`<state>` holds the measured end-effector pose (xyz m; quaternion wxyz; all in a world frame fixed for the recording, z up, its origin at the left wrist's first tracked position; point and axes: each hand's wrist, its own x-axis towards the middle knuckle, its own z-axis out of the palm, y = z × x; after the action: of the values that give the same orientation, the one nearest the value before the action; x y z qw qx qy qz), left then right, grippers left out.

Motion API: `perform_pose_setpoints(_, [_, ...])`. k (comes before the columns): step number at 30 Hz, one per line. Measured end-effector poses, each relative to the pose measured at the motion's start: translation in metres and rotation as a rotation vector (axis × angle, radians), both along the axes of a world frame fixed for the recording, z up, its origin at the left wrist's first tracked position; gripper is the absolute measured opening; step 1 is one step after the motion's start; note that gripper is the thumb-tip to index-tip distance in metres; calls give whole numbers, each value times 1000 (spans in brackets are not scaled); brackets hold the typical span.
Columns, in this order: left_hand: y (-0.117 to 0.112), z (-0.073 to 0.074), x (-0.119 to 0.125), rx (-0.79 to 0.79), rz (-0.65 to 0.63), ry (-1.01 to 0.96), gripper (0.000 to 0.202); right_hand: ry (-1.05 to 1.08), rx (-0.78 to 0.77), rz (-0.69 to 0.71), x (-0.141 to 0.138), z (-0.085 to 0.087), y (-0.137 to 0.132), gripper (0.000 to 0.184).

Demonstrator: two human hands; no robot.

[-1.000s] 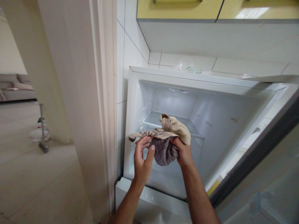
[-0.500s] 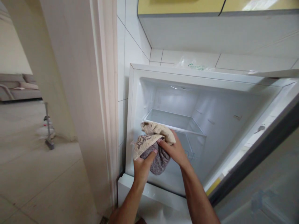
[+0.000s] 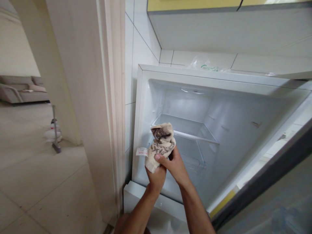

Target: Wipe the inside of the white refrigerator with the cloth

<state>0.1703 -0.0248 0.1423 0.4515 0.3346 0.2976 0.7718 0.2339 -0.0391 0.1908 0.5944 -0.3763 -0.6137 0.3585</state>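
A bunched beige cloth [image 3: 162, 143] with a dark brown pattern is held in front of the open fridge [image 3: 143, 74]; a white label sticks out on its left. My left hand [image 3: 156, 175] grips the cloth from below, its fingers mostly hidden behind it. My right hand [image 3: 174, 162] is closed on the cloth's right side, with the thumb pressed on the front. Behind the cloth, a glass shelf [image 3: 187, 123] spans the lit fridge interior.
The fridge door [image 3: 275, 182] stands open at the right. A lower white drawer front [image 3: 138, 191] juts out below. On the left is a door frame [image 3: 109, 97], with a broom [image 3: 56, 136] and sofa [image 3: 21, 89] beyond. A plastic bag [image 3: 204, 65] lies atop the fridge; cabinets [image 3: 195, 5] hang above.
The cloth has been turned and folded, so its patterned beige side and label now show instead of the grey side. My hands have come closer together. The view has shifted slightly.
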Motion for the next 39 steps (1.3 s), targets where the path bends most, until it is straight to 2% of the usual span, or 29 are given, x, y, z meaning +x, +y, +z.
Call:
perform_pose_setpoints(3, [1, 2, -7, 66, 59, 184, 45, 104, -55, 40, 0, 3, 11, 70])
perform_pose_setpoints(6, [0, 8, -16, 125, -50, 390, 35, 233, -104, -60, 2, 3, 25, 59])
perform_pose_setpoints(9, [-6, 11, -22, 203, -160, 534, 56, 372, -130, -216, 7, 2, 40, 51])
perform_pose_setpoints(11, [-10, 10, -26, 268, -146, 607, 62, 475, -107, -293, 14, 4, 50, 48])
perform_pose_setpoints(12, [-11, 9, -30, 293, -103, 634, 60, 537, -86, -330, 19, 7, 54, 47])
perform_pose_setpoints(14, [-9, 9, -41, 333, 70, 661, 53, 672, -11, -416, 31, 16, 61, 47])
perform_pose_setpoints(17, [11, 21, -67, 379, 479, 718, 48, 776, 118, -512, 51, 37, 70, 47])
perform_pose_setpoints(19, [37, 37, -84, 376, 737, 761, 51, 757, 154, -485, 58, 52, 77, 48])
perform_pose_setpoints(20, [52, 46, -91, 365, 821, 776, 54, 727, 150, -447, 58, 59, 82, 49])
perform_pose_setpoints(22, [84, 64, -99, 324, 872, 817, 66, 649, 133, -350, 51, 72, 93, 52])
perform_pose_setpoints(25, [123, 80, -103, 169, 819, 883, 80, 549, 163, -241, 24, 89, 118, 56])
perform_pose_setpoints(28, [143, 77, -106, 34, 796, 931, 77, 488, 252, -178, -14, 103, 147, 56])
perform_pose_setpoints(31, [147, 67, -110, 50, 803, 926, 72, 370, 289, -162, -48, 116, 177, 53])
perform_pose_setpoints(35, [144, 61, -112, 57, 836, 904, 66, 145, 220, -384, -69, 132, 214, 47])
perform_pose_setpoints(39, [143, 63, -109, 21, 846, 917, 62, 24, 120, -582, -64, 142, 255, 44])
